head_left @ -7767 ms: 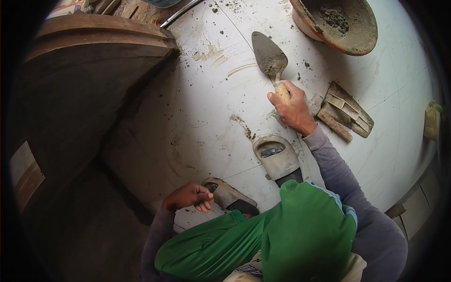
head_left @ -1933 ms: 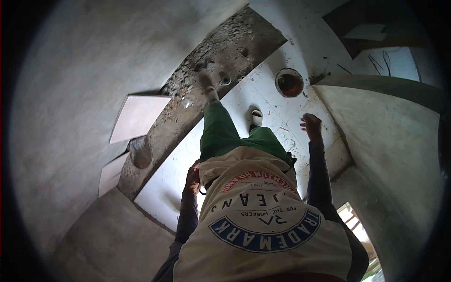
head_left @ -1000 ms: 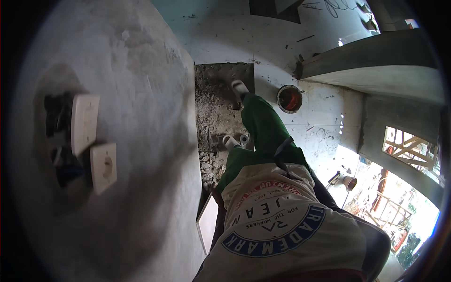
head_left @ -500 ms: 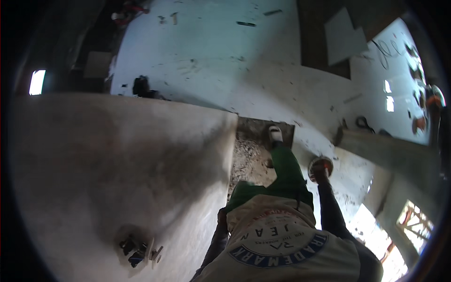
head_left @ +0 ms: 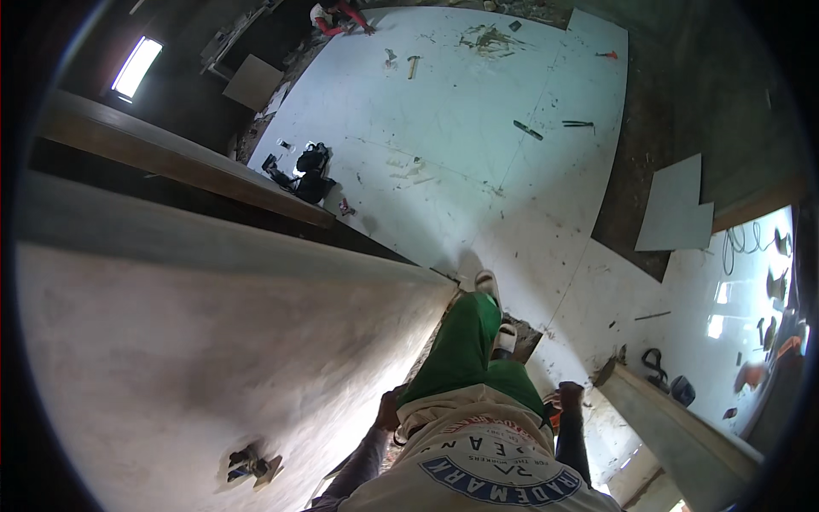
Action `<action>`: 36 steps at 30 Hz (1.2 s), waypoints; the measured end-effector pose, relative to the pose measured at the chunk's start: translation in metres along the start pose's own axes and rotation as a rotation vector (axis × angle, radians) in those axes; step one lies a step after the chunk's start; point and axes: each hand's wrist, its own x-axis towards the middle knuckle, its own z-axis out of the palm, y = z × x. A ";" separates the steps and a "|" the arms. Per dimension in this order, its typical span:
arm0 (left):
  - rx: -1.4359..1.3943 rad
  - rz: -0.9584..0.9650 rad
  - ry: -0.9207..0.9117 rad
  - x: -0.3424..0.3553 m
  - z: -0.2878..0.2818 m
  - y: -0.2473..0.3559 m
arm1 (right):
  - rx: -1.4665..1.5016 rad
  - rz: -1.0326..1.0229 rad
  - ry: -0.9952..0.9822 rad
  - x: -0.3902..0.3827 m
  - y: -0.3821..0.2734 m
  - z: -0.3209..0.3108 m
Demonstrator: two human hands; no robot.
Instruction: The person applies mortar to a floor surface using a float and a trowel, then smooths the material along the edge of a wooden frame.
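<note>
My right hand (head_left: 569,394) hangs beside my right thigh, closed around an orange object (head_left: 555,420). Mostly hidden by the hand and my clothes, its kind is unclear; earlier it showed a round outline. My left hand (head_left: 389,411) is down by my left hip, next to the pale wall (head_left: 213,341). I cannot make out its fingers. My green-trousered legs and light sandals (head_left: 487,284) are at the doorway, one foot on the large white floor panels (head_left: 409,111).
Beyond the wall lie a black bag (head_left: 314,175), a hammer (head_left: 414,66) and dark tools (head_left: 528,130). A co-worker in red sleeves (head_left: 328,21) crouches far left. Cut white sheets (head_left: 678,205) lie right. A second wall end (head_left: 665,410) stands right; an opened box (head_left: 249,465) sits in the left wall.
I have moved forward into the doorway, and more of the panelled floor shows. My right hand, with the orange object, has come back from out at the side to my thigh.
</note>
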 end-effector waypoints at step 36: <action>-0.623 -0.631 0.209 0.277 0.060 0.115 | -0.978 -0.357 -0.426 0.116 -0.617 0.284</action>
